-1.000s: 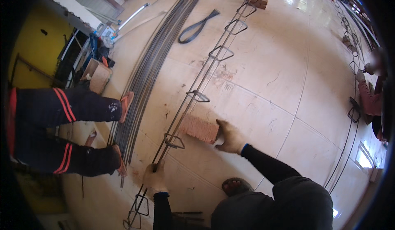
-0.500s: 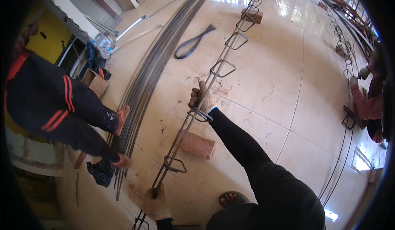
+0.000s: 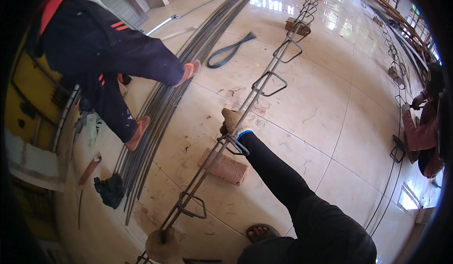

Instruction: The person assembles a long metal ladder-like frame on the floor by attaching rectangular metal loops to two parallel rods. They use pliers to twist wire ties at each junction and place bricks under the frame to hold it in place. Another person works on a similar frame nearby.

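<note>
A long rebar cage (image 3: pixel 258 92) of thin bars with bent stirrups runs diagonally from the lower left to the far top. My right hand (image 3: pixel 232 121), in a tan glove with a blue cuff edge, is closed round its bars at mid-length. A squarish stirrup (image 3: pixel 234 146) hangs just on the near side of that hand. Lower left, my gloved left hand (image 3: pixel 162 247) is closed over the same bars; its fingers are blurred. Between the hands, another stirrup (image 3: pixel 193 206) sits on the bars. A ridged reddish clay block (image 3: pixel 225 167) lies under the cage.
Loose rebars (image 3: pixel 163 106) lie in a bundle on the left; another person's sandalled foot (image 3: pixel 188 72) is on them. A looped wire bundle (image 3: pixel 226 56) lies nearby. Bricks (image 3: pixel 298 27) prop the cage's far part. At right, a co-worker (image 3: pixel 422 127) crouches by a second cage (image 3: pixel 395 153).
The person on the left has straightened from a low reach and stepped onto the rebars. My right hand's fingers, more spread before, have closed round the bars. The view has shifted slightly.
</note>
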The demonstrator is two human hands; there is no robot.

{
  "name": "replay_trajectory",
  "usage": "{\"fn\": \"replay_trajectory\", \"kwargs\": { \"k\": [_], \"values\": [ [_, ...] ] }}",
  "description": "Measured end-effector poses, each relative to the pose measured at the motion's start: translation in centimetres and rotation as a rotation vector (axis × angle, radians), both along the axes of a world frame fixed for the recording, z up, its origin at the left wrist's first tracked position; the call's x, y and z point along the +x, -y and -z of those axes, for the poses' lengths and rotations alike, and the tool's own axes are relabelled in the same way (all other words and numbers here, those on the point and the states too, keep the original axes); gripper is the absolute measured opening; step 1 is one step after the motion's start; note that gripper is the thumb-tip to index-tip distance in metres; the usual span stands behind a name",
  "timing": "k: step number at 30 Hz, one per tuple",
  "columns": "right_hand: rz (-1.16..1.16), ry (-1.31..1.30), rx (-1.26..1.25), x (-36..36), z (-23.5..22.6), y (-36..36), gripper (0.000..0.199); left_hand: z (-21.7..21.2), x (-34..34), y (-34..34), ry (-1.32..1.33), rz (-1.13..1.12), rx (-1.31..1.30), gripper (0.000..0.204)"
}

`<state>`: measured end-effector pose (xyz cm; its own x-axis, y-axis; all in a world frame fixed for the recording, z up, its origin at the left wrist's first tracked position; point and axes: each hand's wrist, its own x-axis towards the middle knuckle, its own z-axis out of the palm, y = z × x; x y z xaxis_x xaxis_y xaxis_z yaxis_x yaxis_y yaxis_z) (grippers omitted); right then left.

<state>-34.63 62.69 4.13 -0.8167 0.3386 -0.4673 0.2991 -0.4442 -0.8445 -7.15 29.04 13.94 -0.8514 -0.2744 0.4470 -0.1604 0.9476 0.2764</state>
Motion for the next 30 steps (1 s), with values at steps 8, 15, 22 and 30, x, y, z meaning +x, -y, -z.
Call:
{"fn": "replay_trajectory", "kwargs": {
  "k": [8, 15, 22, 30],
  "values": [
    [-0.074, -0.021, 0.128, -0.4, -1.3, 2.5, 0.042, -0.9, 0.7, 2.3, -0.017, -0.009, -0.12, 0.02],
    [-0.007, -0.034, -0.01, 3.2, 1.2, 1.4, 0.025, -3.6, -0.2, 1.2, 0.174, -0.092, 0.138, 0.025],
    [0.262, -0.088, -0.504, 5.7, -1.8, 1.4, 0.021, -3.3, -2.9, 1.7, 0.081, -0.086, 0.105, 0.024],
    [0.267, -0.141, -0.462, 6.8, -1.0, 1.3, 0.034, -1.3, -2.7, 2.9, 0.049, -0.085, 0.149, 0.027]
  ]
}}
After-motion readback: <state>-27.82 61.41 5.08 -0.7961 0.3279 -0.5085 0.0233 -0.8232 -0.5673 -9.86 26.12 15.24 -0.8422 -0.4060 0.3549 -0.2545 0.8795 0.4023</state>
